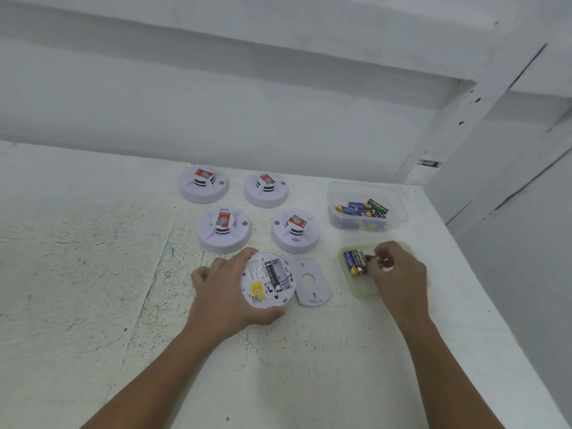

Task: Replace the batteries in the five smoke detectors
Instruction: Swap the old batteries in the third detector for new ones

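Reaching into the green tray (365,292), the right hand (399,274) seems pinched on a battery (369,259); the open detector (268,280), cupped by the left hand (226,292), lies directly leftward, its bay (280,272) running front-to-back.

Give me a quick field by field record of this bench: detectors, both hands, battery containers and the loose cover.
Detectors face up: four, in two rows
Opened detector: flipped over, one battery visible in its compartment
Left hand: gripping the opened detector's rim
Right hand: fingertips at a battery in the green tray
Green tray contents: a few batteries
Clear tub: mixed batteries, behind the green tray
Loose cover: flat on the table, right of the opened detector
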A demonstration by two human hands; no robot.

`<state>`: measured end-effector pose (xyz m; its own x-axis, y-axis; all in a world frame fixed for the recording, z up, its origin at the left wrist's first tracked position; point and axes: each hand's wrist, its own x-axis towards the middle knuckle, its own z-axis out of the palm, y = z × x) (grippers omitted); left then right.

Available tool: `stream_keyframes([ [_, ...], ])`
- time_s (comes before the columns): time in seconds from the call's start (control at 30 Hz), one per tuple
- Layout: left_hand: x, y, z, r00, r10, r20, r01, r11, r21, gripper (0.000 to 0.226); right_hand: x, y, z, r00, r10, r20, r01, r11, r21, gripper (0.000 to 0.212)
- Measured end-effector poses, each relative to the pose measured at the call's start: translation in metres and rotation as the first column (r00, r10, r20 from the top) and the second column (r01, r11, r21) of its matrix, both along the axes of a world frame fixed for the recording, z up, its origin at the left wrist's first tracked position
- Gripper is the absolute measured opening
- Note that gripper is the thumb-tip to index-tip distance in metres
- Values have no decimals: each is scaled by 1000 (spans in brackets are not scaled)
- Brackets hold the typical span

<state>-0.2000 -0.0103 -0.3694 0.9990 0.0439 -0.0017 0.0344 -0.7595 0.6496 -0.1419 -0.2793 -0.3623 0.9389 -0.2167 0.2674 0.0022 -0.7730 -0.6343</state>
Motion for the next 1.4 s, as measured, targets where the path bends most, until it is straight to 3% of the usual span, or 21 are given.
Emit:
stream_keyframes([
  [0.2,1,1,-4,1000,4,1,-4,1000,3,111,-7,-1,-8,999,-42,22,42,999,6,6],
  [0.53,4,3,-13,1000,-4,16,4,1000,9,113,-1,-9,-6,992,8,-130,-12,999,-32,14],
  [0.77,6,5,-18,999,21,-38,-21,1000,3,111,6,-3,14,997,-50,-64,54,997,61,14],
  [0.83,6,5,-19,999,21,-27,-22,1000,-16,109,8,9,24,999,10,-32,-7,996,94,13],
  [0.93,5,5,-17,1000,23,-6,-24,998,-64,101,5,35,36,969,236,-71,-229,969,94,16],
  [1.0,4,5,-15,999,32,-8,-33,995,-94,99,-2,55,42,877,461,-132,-461,887,29,15],
  [1.13,4,7,-18,1000,-2,8,3,997,-83,99,-7,88,47,589,768,-252,-808,560,-183,19],
  [1.23,3,9,-17,999,-42,24,44,997,-70,100,-1,100,47,451,796,-404,-883,333,-332,22],
  [1.4,-2,13,-13,990,-128,52,131,988,-81,97,9,108,50,383,749,-540,-888,137,-439,26],
])
